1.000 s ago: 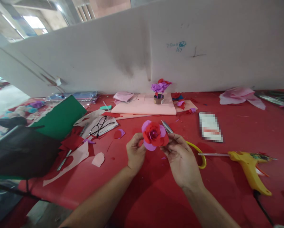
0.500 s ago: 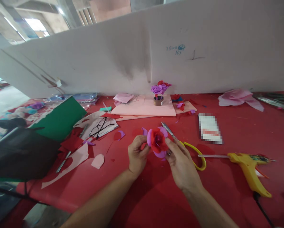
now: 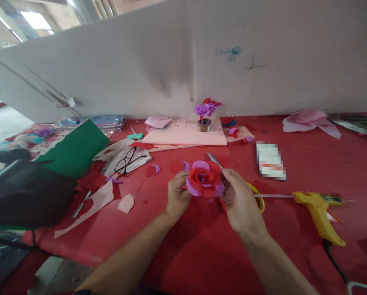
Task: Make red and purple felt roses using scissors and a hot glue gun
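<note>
Between my hands, above the red table, is a paper flower (image 3: 204, 178) with red inner petals and purple outer ones, its face turned toward me. My left hand (image 3: 179, 196) is closed on the flower's left side, fingers partly hidden behind it. My right hand (image 3: 244, 203) grips the right edge, thumb on top and the other fingers curled underneath. A bit of red shows below the right fingers; I cannot tell if it belongs to the flower. Scissors with yellow handles (image 3: 258, 200) lie behind and partly under the right hand, blades pointing away.
A yellow glue gun (image 3: 320, 213) lies at right, a blurred-out phone-like rectangle (image 3: 270, 160) beyond it. Finished flowers (image 3: 205, 109) stand in a small brown ring (image 3: 204, 125) on pink sheets (image 3: 183, 136). Glasses (image 3: 130, 160), paper scraps (image 3: 126, 203) and a green sheet (image 3: 75, 149) fill the left.
The flower has turned so that it shows wider, with more petals visible. My right hand has shifted right to its outer edge. The view has tilted slightly downward.
</note>
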Demonstrator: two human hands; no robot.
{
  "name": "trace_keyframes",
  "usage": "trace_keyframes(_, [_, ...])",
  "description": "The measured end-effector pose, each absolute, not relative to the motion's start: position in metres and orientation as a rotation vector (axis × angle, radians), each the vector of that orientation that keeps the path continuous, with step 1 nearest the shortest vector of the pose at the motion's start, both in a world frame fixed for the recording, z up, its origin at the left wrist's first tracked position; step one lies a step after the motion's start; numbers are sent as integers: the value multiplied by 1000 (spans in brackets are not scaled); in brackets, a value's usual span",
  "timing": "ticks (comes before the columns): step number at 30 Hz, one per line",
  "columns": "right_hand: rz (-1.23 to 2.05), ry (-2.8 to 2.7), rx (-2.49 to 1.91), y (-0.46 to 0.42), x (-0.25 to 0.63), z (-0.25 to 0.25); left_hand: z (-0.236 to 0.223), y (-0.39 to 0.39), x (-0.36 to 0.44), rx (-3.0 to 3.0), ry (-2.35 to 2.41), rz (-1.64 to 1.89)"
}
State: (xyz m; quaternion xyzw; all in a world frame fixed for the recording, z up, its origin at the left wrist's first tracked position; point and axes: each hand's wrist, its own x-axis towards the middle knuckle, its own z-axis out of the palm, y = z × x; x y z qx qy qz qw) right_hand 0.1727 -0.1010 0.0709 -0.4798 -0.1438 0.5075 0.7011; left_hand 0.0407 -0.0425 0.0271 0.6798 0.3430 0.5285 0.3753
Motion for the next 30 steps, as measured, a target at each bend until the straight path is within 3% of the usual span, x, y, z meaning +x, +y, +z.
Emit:
trace_keyframes(8, [1260,-439,-1048,-107,161,72,24,-42,39,1618,989,1423])
trace_keyframes(30, [1221,-564,-953,-107,161,71,21,-40,38,1573,1030,1479])
